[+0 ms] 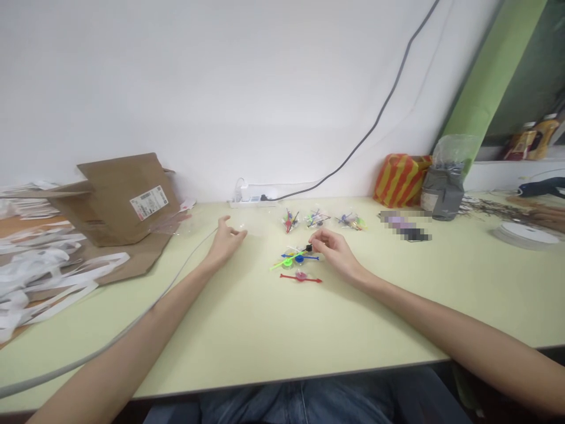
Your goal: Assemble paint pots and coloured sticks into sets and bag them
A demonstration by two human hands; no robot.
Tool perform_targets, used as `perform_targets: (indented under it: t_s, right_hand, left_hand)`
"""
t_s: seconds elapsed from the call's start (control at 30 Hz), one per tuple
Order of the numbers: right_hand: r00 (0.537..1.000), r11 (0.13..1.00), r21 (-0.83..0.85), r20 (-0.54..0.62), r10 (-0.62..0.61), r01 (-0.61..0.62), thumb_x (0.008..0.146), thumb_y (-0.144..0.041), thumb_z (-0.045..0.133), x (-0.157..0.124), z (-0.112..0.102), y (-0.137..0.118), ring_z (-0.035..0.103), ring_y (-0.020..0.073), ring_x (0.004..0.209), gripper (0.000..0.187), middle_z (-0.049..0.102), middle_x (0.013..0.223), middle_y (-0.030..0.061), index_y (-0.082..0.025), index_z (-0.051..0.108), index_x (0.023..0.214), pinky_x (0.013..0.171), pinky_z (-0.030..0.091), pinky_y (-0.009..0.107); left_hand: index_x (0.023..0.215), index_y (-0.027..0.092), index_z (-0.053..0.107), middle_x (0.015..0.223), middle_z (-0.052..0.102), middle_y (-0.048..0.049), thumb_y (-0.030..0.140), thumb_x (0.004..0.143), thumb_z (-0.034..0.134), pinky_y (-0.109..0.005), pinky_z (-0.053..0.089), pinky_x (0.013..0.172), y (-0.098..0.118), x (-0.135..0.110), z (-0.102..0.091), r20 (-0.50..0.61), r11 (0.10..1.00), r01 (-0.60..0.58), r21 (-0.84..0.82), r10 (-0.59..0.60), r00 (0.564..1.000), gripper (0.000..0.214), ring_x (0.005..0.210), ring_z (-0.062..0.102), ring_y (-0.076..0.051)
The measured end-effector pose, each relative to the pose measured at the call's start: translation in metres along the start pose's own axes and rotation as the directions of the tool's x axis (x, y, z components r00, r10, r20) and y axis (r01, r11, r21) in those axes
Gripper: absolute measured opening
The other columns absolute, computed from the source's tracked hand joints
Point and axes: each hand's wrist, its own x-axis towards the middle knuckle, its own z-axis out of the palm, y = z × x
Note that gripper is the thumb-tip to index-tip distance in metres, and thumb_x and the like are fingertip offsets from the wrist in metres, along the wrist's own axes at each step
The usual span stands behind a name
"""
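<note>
My right hand (336, 252) pinches a black spinner arrow (309, 248) by its round hub, just over the other loose spinners. Beside it on the table lie a blue spinner arrow (311, 258), a bright green spinner arrow (286, 263) and, nearer to me, a red spinner arrow (301, 277). Parts of a white and a yellow piece show behind them, partly covered. Further left, my left hand (225, 242) hovers low with thumb and fingers apart, close to a clear plastic film (241, 226). It appears to hold nothing.
Behind the spinners lie small clear bags of coloured spinners (289, 220). A power strip (252, 200) sits against the wall. An open cardboard box (119, 206) and white strips (39, 271) are at left; a striped bag (399, 179) and white spool (525, 234) at right. A grey cable (176, 277) crosses my left arm.
</note>
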Motion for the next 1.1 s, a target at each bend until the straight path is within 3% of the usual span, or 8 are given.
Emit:
perform_targets:
  t_s: [0.13,0.27,0.37,0.5,0.67,0.87,0.97,1.1]
  right_hand:
    - [0.988,0.957,-0.245,0.041,-0.149,0.154,0.09,-0.019,0.05,-0.003,-0.002,0.001,0.061,0.0191,0.089,0.014,0.067,0.095,0.0055,-0.019,0.064,0.092,0.082,0.047,0.033]
    - [0.943,0.845,-0.421,0.191,-0.273,0.33,0.091,-0.009,0.048,-0.007,-0.002,0.002,0.056,0.0234,0.114,0.033,0.064,0.12,0.0096,-0.021,0.066,0.115,0.101,0.044,0.041]
    - [0.926,0.802,-0.475,0.287,-0.247,0.361,0.094,-0.008,0.046,-0.007,0.0,0.005,0.056,0.0245,0.117,0.035,0.064,0.124,0.0109,-0.022,0.068,0.118,0.102,0.044,0.043]
    - [0.929,0.777,-0.531,0.319,-0.185,0.337,0.095,-0.013,0.053,-0.003,-0.002,0.012,0.059,0.0251,0.11,0.027,0.068,0.114,0.0099,-0.023,0.074,0.11,0.097,0.046,0.043]
    - [0.949,0.793,-0.537,0.27,-0.162,0.288,0.094,-0.015,0.058,0.004,-0.01,0.019,0.061,0.0227,0.101,0.02,0.068,0.107,0.009,-0.021,0.076,0.099,0.092,0.047,0.039]
    - [0.964,0.793,-0.556,0.224,-0.146,0.25,0.09,-0.014,0.062,0.011,-0.02,0.022,0.061,0.0217,0.098,0.014,0.067,0.102,0.0084,-0.018,0.074,0.095,0.09,0.047,0.036]
    - [0.973,0.766,-0.604,0.191,-0.127,0.219,0.089,-0.015,0.063,0.016,-0.029,0.027,0.06,0.0229,0.097,0.011,0.067,0.1,0.0092,-0.018,0.073,0.092,0.089,0.047,0.037]
    - [0.979,0.704,-0.682,0.098,-0.182,0.199,0.089,-0.015,0.06,0.02,-0.04,0.026,0.057,0.0286,0.106,0.018,0.066,0.108,0.0121,-0.019,0.073,0.1,0.095,0.045,0.045]
  left_hand:
    - [0.137,0.02,0.049,0.138,0.049,-0.017,0.032,0.08,0.061,-0.054,0.036,0.111,-0.005,-0.001,0.007,-0.06,0.966,-0.159,0.203,0.175,0.983,0.059,0.134,0.046,-0.036]
    - [0.119,0.021,0.064,0.16,0.03,-0.0126,0.028,0.084,0.056,-0.057,0.021,0.122,-0.009,-0.005,0.016,0.084,0.816,-0.382,0.434,0.386,0.919,0.037,0.152,0.021,-0.038]
    - [0.125,0.016,0.064,0.164,0.027,-0.0144,0.031,0.091,0.047,-0.058,0.019,0.122,-0.013,-0.003,0.021,0.276,0.729,-0.473,0.495,0.384,0.881,0.04,0.154,0.014,-0.037]
    - [0.142,0.014,0.053,0.155,0.045,-0.0175,0.036,0.096,0.038,-0.053,0.028,0.12,-0.02,0.002,0.021,0.429,0.749,-0.497,0.437,0.313,0.848,0.053,0.147,0.036,-0.032]
    - [0.147,0.018,0.047,0.157,0.042,-0.0146,0.04,0.098,0.035,-0.049,0.025,0.122,-0.022,0.002,0.017,0.473,0.745,-0.53,0.405,0.326,0.819,0.055,0.149,0.034,-0.029]
    - [0.151,0.017,0.04,0.166,0.022,-0.0158,0.023,0.097,0.034,-0.057,0.019,0.122,-0.005,-0.009,0.019,0.447,0.676,-0.565,0.473,0.369,0.815,0.054,0.155,0.016,-0.032]
    - [0.148,0.018,0.042,0.165,0.024,-0.0148,0.017,0.096,0.036,-0.056,0.017,0.123,0.017,-0.024,0.022,0.385,0.636,-0.658,0.403,0.535,0.752,0.053,0.155,0.016,-0.03]
    - [0.147,0.025,0.043,0.157,0.041,-0.0107,0.026,0.101,0.038,-0.051,0.026,0.121,0.047,-0.049,0.027,0.446,0.606,-0.772,0.193,0.646,0.619,0.046,0.147,0.034,-0.027]
